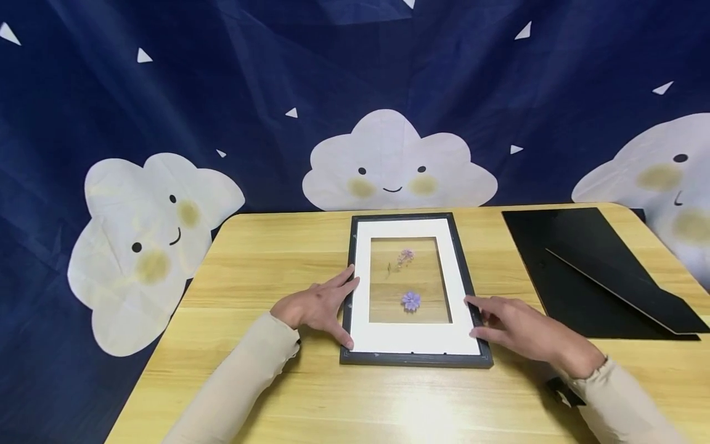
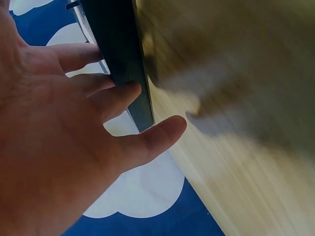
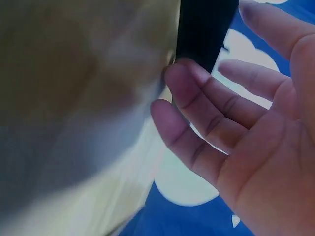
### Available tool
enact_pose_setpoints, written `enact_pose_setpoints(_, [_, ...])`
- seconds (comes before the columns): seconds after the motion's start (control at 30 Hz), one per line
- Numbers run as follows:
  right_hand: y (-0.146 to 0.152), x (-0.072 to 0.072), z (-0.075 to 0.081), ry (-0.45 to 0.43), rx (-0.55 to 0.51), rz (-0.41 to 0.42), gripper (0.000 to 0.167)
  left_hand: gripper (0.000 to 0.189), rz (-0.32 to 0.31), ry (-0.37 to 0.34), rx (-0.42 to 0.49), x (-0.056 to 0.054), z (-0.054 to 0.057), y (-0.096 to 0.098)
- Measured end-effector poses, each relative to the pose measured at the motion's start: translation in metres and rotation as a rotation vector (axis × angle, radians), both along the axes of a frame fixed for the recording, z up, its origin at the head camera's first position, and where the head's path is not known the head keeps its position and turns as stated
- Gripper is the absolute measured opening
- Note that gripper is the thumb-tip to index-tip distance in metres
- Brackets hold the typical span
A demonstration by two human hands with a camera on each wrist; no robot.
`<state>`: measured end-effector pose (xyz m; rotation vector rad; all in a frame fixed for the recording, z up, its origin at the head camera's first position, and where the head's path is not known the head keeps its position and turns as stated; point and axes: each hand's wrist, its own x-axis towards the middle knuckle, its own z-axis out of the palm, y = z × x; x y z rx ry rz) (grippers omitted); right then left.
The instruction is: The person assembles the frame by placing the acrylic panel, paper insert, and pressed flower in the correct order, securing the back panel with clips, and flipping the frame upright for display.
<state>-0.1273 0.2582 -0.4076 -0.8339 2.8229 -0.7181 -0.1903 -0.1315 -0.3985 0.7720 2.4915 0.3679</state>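
Observation:
A black picture frame [image 1: 417, 359] lies on the wooden table with a white mat [image 1: 410, 338] inside it. Through the mat's window show a purple flower [image 1: 410, 301] and, above it, a small sprig of pinkish-purple blossoms [image 1: 407, 256]. My left hand [image 1: 318, 306] rests against the frame's left side, thumb and fingers spread along the edge. On the opposite side, my right hand [image 1: 518, 324] touches the right edge with its thumb and fingertips. The right wrist view shows the loosely bent fingers [image 3: 184, 88] at the frame's dark outer side.
A black backing board [image 1: 560, 240] with a raised stand leg [image 1: 627, 283] lies on the table to the right. Behind the table's far edge hangs a dark blue cloth [image 1: 266, 55] printed with smiling white clouds.

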Motion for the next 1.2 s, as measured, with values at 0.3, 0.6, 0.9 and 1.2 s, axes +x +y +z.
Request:
enact_pose_setpoints(0.3, [0.051,-0.020,0.014,0.135,0.078,-0.183,0.050,0.128,0.051,-0.022,0.008,0.000,-0.001,0.002])
enact_pose_setpoints(0.6, [0.094,-0.032,0.010,0.130,0.111,-0.295,0.055,0.128,0.044,-0.016,-0.006,0.000,-0.001,0.001])
enact_pose_setpoints(0.9, [0.150,-0.045,0.000,0.137,0.272,-0.422,0.067,0.130,0.027,-0.011,0.035,0.000,-0.002,-0.002])
enact_pose_setpoints(1.2, [0.184,-0.046,-0.012,-0.026,0.370,-0.518,0.080,0.136,0.006,0.053,0.063,0.002,-0.011,-0.008])
